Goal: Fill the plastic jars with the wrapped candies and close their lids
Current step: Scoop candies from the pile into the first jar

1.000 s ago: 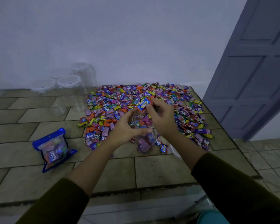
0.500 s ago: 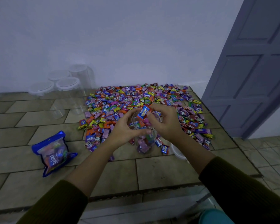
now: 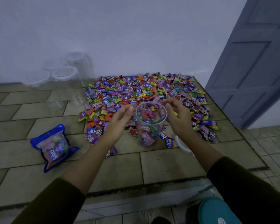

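- While the open plastic jar (image 3: 150, 122) stood upright on the tiled ledge (image 3: 168, 164) at the near edge of the candy heap (image 3: 144, 92), the head view showed it roughly half full of wrapped sweets, its mouth uncovered.
- The left hand (image 3: 120, 120) hovered just beside the jar's left wall, fingers straight and relaxed, holding nothing. Whether its fingertips touched the rim could not be told.
- The right hand (image 3: 178, 117) hung at the right of the rim, fingers loosely spread and empty as far as the view showed.
- Judged from this, the step in hand was filling, and both hands looked free for another scoop from the heap.
- To do it well, the person would likely gather from the sweets nearest the jar, cup both hands together and release low over the mouth. The opening was narrow for a double handful, and slick wrappers would slide off.
- One hand steadying the wall seemed wise, for a light clear jar could tip under a knock.
- What looked like a white lid (image 3: 183, 145) lay just beside the right forearm, near enough for closing. Filling should have stopped short of the rim so that it could seat.
- Lidded clear jars (image 3: 65, 81) stood well apart at the back left, seemingly empty, and a blue candy bag (image 3: 54, 147) lay to the left, so much of the task remained.
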